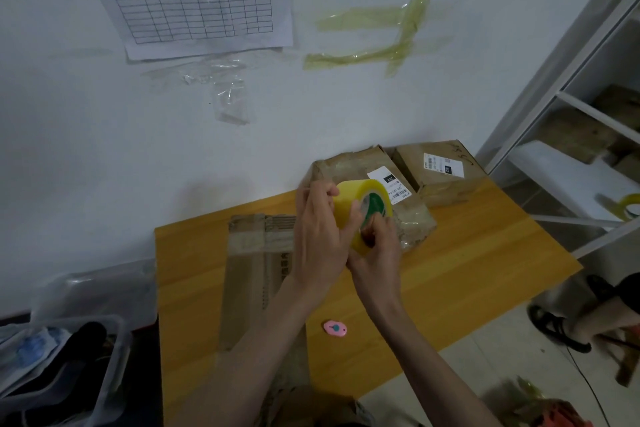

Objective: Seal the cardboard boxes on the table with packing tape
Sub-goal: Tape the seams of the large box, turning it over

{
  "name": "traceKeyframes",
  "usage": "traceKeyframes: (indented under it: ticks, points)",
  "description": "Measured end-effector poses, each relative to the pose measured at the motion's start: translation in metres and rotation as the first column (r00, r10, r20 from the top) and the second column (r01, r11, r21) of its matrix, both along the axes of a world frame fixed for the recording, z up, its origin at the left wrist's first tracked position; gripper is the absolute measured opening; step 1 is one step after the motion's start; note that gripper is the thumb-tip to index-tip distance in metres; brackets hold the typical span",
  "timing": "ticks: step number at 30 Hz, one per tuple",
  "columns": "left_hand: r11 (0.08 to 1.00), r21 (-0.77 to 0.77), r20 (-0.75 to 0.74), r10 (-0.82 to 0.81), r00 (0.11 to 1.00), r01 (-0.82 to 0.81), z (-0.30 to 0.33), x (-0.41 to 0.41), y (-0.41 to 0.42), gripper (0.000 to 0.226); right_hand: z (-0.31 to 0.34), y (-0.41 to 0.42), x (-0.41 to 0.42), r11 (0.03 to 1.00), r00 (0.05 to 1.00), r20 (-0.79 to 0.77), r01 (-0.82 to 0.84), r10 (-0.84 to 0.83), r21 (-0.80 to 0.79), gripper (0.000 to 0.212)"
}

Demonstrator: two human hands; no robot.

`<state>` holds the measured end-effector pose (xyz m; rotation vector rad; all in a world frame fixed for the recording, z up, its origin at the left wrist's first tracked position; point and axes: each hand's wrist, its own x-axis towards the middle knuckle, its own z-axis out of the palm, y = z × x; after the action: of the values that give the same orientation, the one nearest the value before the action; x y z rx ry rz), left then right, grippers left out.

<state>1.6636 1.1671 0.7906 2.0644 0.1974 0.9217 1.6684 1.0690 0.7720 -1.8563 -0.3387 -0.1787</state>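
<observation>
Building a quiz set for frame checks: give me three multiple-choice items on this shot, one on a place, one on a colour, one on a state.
1. Where does the small pink oval cutter lie?
A. on the wooden table, near its front edge
B. on top of a box
C. on the shelf

2. What colour is the roll of packing tape?
A. brown
B. yellow
C. blue

3. How is the roll held?
A. lying free on the table
B. in one hand only
C. in both hands

Key: A, the small pink oval cutter rests on the orange wooden table; B, the roll of packing tape is yellow; C, the left hand and right hand both grip it above the flattened brown cardboard box.
</observation>
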Motion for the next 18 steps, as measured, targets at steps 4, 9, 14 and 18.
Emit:
traceKeyframes:
  ticks: [4, 9, 14, 18]
  points:
    - [0.99, -0.076, -0.077, -0.124, 0.989, 0.118, 0.003, -0.004, 0.006, 0.038, 0.002, -0.007, 0.004, 0.999, 0.999, -0.015, -0.037, 0.037, 0.007, 0.044]
    - [0.989, 0.042, -0.152, -0.132, 0.98, 0.14, 0.012, -0.009, 0.037, 0.022, 0.006, -0.015, 0.006, 0.998, 0.998, -0.026, -0.059, 0.059, -0.024, 0.049]
    - [0.986, 0.019, -0.269, -0.156, 0.95, 0.167, 0.035, -0.008, 0.06, 0.009, 0.003, -0.015, 0.002, 0.996, 0.997, -0.01, -0.075, 0.075, -0.057, 0.054]
    - [0.975, 0.049, -0.371, -0.183, 0.911, 0.216, 0.045, -0.006, 0.07, 0.004, 0.0, -0.014, 0.0, 0.991, 0.996, 0.021, -0.088, 0.091, -0.098, 0.056]
